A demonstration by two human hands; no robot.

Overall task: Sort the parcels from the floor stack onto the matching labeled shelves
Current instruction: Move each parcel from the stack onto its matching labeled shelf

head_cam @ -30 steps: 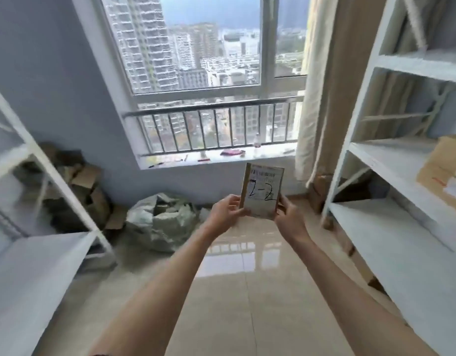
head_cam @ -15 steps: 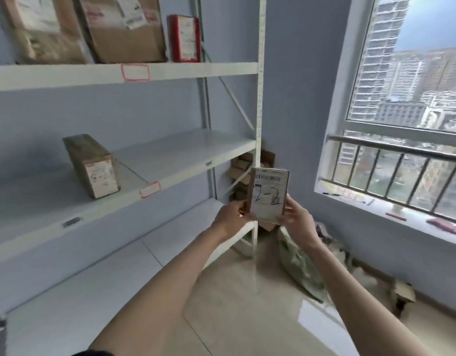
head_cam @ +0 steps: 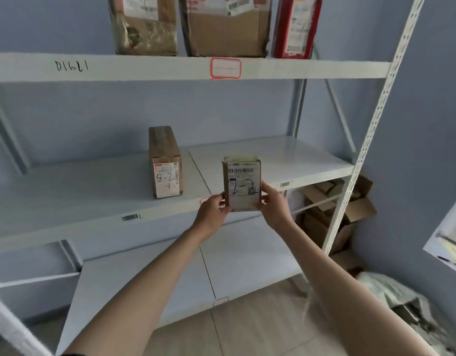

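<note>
Both hands grasp a small parcel (head_cam: 242, 183) and hold it upright in front of a white metal shelving unit (head_cam: 370, 140). The left hand (head_cam: 213, 214) pinches the parcel's lower left edge, the right hand (head_cam: 274, 205) its lower right edge, fingers curled round the sides. The label faces the person and carries a barcode and a handwritten "2-2".

The parcel hangs in the air just in front of the middle shelf (head_cam: 286, 155), near its front lip, not resting on it. On that same shelf, to the left and apart from the held parcel, a narrow brown box (head_cam: 165, 163) stands on end with "2-2" written on its label.

On the top shelf (head_cam: 144, 66) stand three more packages: a worn brown parcel (head_cam: 144, 24), a larger cardboard box (head_cam: 226, 27) and a red package (head_cam: 295, 27). A red-bordered tag (head_cam: 225, 68) is stuck to that shelf's front edge, and the handwritten marking to its left is hard to read.

Behind the unit's right post lies a heap of flattened cardboard (head_cam: 334, 206) against the blue wall. A crumpled grey bag (head_cam: 391, 294) sits on the tiled floor (head_cam: 247, 332) at lower right.
</note>
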